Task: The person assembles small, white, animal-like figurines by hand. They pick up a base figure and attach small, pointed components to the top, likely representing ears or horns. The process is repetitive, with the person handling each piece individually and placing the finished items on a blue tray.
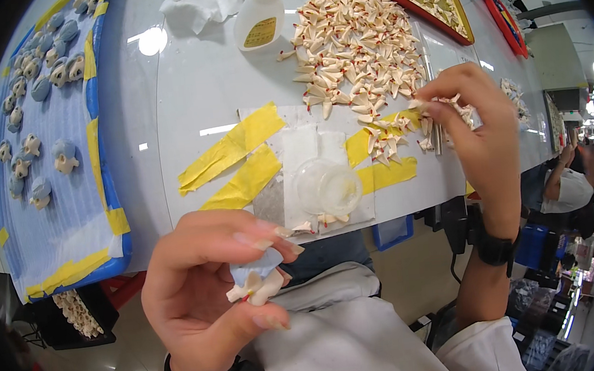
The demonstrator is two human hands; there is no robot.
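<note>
My left hand (178,290) is raised near the table's front edge, its fingers and thumb closed around a small doll-like figurine head (255,269) with a light blue cap and cream lower part. A red spot shows low on it, by the thumb. My right hand (480,121) has thumb and index finger pinched at the right edge of a heap of small cream pointed pieces with red tips (359,47). Whatever lies between those fingertips is too small to make out. Beside them, a thin metal rod (438,140) lies on the table.
A small clear dish (327,188) sits on a taped-down pad between yellow tape strips (232,147). Behind stand a white bottle (259,14) and crumpled tissue (199,5). At left, a blue-rimmed tray (64,222) bears several capped heads. A red-rimmed tray (465,33) holds more pieces.
</note>
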